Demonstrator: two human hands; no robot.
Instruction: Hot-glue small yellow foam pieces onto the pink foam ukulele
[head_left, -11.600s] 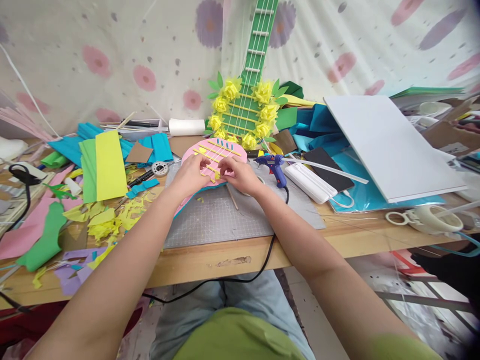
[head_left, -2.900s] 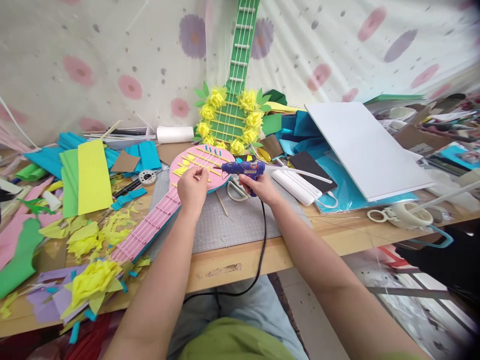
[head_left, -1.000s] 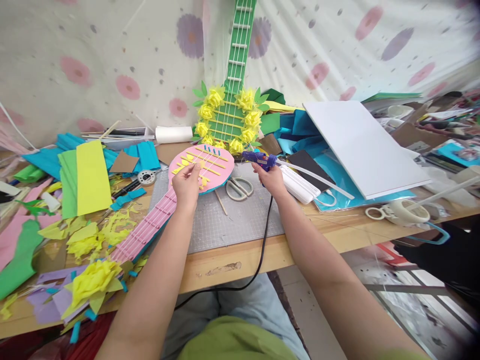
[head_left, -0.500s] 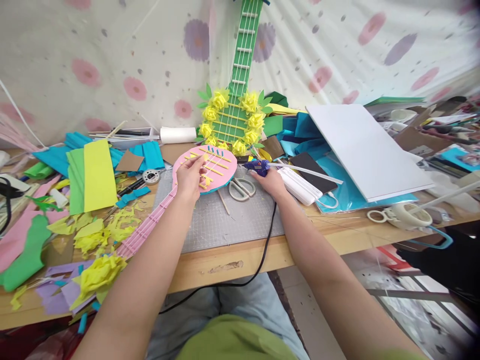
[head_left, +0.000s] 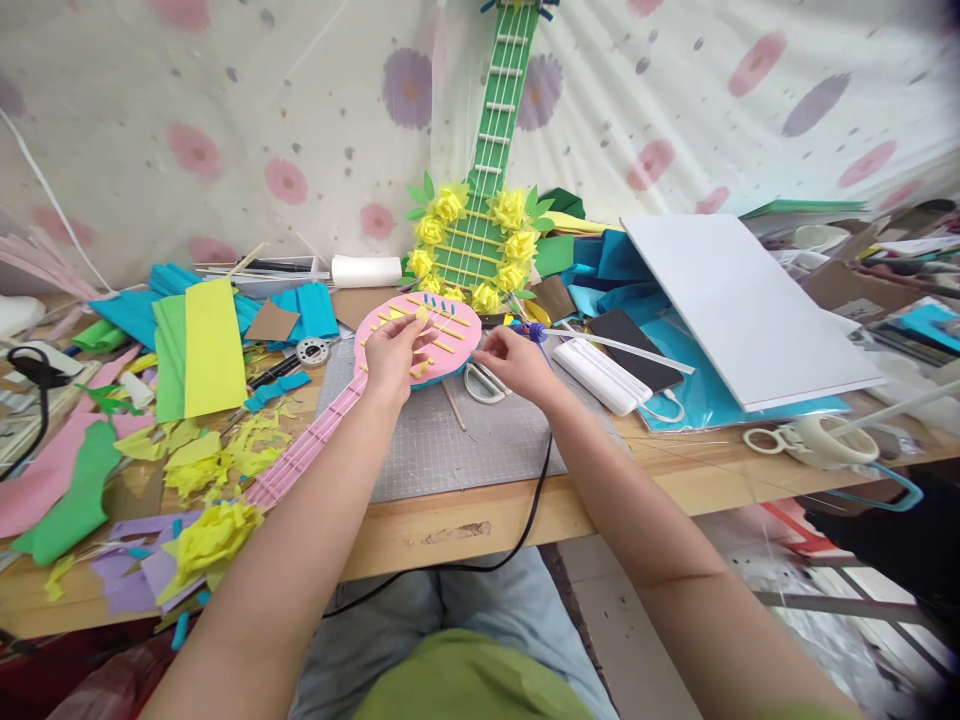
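Note:
My left hand is closed in a pinch over the pink paper guitar, with a small yellow paper piece at its fingertips. Yellow sticks and short blue pegs line the guitar's round body, and its pink neck slants toward me under my forearm. Just right of the body is my right hand, fingers loosely bent and slightly apart, with nothing seen in them. Behind it lies the blue glue gun, partly hidden. Scissors lie on the grey cutting mat beneath that hand.
A green paper guitar with yellow flowers leans at the back. Paper scraps and a yellow sheet cover the left. On the right are a white board, a white box-shaped item and tape. A black cable crosses the table edge.
My right hand has let go of the glue gun and moved left toward the pink guitar. My left hand keeps the yellow piece over the guitar. The camera view has shifted slightly.

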